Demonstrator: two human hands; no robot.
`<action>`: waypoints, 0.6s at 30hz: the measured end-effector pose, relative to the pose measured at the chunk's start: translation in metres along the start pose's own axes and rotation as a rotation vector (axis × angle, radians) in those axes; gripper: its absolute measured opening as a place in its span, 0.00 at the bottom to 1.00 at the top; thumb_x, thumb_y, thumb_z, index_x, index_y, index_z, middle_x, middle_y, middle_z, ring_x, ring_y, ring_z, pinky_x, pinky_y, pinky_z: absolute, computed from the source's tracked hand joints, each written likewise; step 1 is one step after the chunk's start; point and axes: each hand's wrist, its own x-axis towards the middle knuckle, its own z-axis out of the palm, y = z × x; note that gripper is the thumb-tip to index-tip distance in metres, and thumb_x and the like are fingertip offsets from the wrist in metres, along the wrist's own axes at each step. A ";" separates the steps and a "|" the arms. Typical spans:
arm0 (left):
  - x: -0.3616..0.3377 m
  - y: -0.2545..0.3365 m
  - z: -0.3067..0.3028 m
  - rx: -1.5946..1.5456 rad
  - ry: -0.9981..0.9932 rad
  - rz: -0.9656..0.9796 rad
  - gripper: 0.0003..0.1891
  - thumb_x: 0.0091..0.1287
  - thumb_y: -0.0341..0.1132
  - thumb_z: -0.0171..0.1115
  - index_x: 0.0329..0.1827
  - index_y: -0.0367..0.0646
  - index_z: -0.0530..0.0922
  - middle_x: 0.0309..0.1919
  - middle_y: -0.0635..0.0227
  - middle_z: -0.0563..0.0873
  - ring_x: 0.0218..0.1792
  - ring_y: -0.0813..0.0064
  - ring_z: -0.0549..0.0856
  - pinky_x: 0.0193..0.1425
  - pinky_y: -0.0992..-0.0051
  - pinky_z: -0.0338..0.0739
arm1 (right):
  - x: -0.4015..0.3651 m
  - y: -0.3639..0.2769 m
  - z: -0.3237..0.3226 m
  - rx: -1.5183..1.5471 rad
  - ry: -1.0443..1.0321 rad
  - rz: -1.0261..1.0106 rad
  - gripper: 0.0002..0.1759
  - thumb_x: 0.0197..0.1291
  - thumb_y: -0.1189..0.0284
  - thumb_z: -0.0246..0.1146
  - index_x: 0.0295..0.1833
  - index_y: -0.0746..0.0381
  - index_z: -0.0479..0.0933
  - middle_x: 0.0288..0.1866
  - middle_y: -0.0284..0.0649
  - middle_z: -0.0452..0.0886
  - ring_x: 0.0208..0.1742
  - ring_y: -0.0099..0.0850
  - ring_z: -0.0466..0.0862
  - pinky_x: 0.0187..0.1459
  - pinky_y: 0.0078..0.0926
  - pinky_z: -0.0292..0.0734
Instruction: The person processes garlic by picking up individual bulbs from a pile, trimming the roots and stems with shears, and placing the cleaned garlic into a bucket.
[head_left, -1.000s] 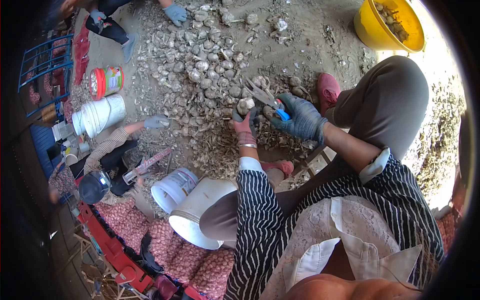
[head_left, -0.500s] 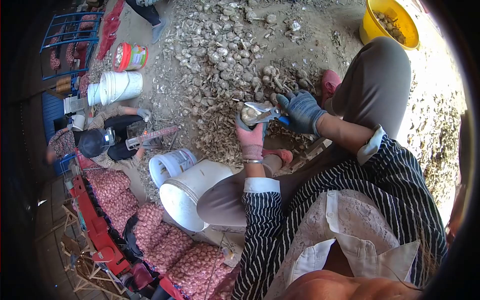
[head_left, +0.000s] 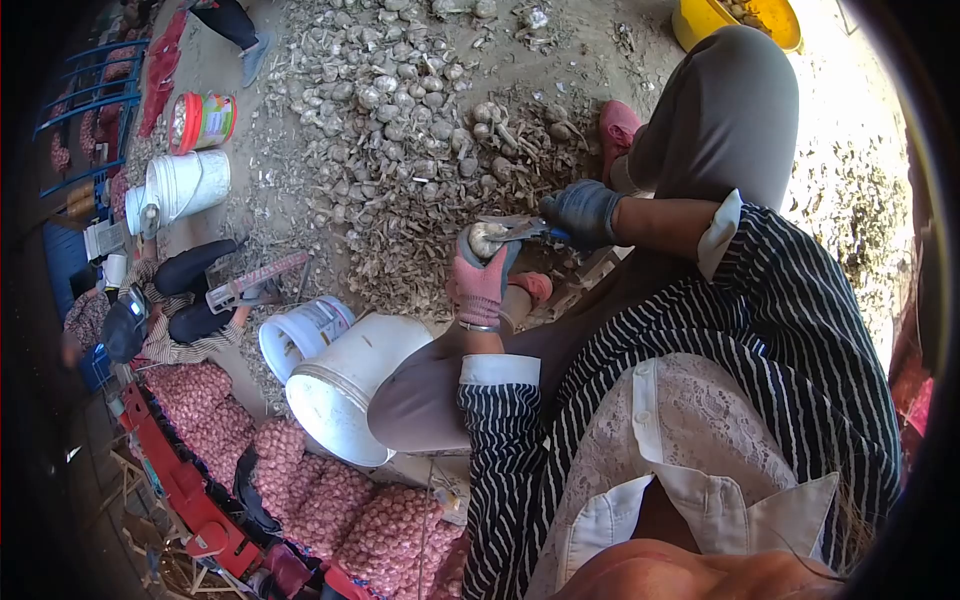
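My left hand [head_left: 480,282], in a pink glove with grey fingertips, is closed around a whitish garlic bulb [head_left: 486,240]. The gloved fingers cover the bulb's lower side. In a grey-blue glove, my right hand [head_left: 582,214] grips pruning shears [head_left: 522,230] by their blue handles. Their metal blades reach across to the top of the bulb. Beneath and beyond both hands lie dry stalk trimmings [head_left: 400,255] and a spread heap of garlic [head_left: 400,110] with stalks.
White buckets [head_left: 350,360] stand left of my bent leg. A yellow basin [head_left: 685,22] is at upper right. Mesh sacks of garlic [head_left: 385,535] lie at lower left by a red metal frame [head_left: 190,480]. A co-worker [head_left: 170,310] sits near more buckets [head_left: 190,185].
The whole view has shifted, so the surroundings sit further left and up. My right hand has closed more around the shears' handles. The co-worker has an arm stretched toward the white buckets.
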 end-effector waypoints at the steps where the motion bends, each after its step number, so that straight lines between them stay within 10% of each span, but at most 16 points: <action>1: 0.003 -0.010 0.001 0.000 -0.001 -0.006 0.31 0.52 0.37 0.74 0.58 0.36 0.73 0.51 0.58 0.83 0.51 0.66 0.83 0.58 0.69 0.74 | 0.002 0.003 -0.001 -0.036 -0.031 0.000 0.17 0.49 0.66 0.64 0.44 0.63 0.75 0.33 0.50 0.82 0.39 0.51 0.83 0.39 0.47 0.77; 6: 0.015 -0.058 -0.004 -0.175 -0.117 -0.072 0.18 0.59 0.29 0.67 0.52 0.35 0.77 0.37 0.64 0.85 0.30 0.80 0.83 0.30 0.78 0.78 | 0.017 0.016 -0.006 -0.153 -0.115 -0.028 0.16 0.51 0.66 0.63 0.44 0.62 0.76 0.32 0.48 0.82 0.38 0.50 0.83 0.37 0.48 0.77; 9: 0.006 -0.039 -0.017 -0.404 -0.277 -0.244 0.18 0.58 0.28 0.66 0.52 0.35 0.78 0.41 0.64 0.84 0.27 0.83 0.80 0.27 0.79 0.75 | 0.020 0.017 -0.006 -0.182 -0.144 -0.058 0.15 0.51 0.65 0.63 0.43 0.61 0.77 0.31 0.48 0.82 0.38 0.50 0.83 0.38 0.48 0.77; 11: 0.003 -0.046 -0.029 0.062 -0.338 0.033 0.28 0.55 0.36 0.71 0.58 0.34 0.75 0.49 0.61 0.83 0.49 0.70 0.83 0.54 0.71 0.77 | 0.025 0.017 -0.002 -0.133 -0.085 -0.061 0.12 0.51 0.65 0.62 0.39 0.59 0.80 0.31 0.48 0.82 0.37 0.49 0.84 0.38 0.47 0.78; 13: -0.018 -0.030 -0.022 -0.783 -0.438 -0.025 0.27 0.54 0.25 0.63 0.60 0.33 0.73 0.46 0.60 0.82 0.27 0.77 0.80 0.28 0.79 0.74 | 0.040 0.025 0.009 -0.074 -0.025 0.030 0.11 0.52 0.64 0.62 0.37 0.59 0.81 0.31 0.48 0.83 0.37 0.48 0.84 0.38 0.46 0.78; 18: -0.038 -0.013 -0.031 -0.839 -0.261 -0.009 0.28 0.59 0.27 0.61 0.65 0.34 0.68 0.42 0.61 0.81 0.31 0.72 0.81 0.30 0.75 0.75 | 0.053 0.020 0.024 0.150 0.187 0.226 0.12 0.52 0.63 0.61 0.34 0.60 0.82 0.29 0.49 0.82 0.35 0.48 0.83 0.39 0.44 0.77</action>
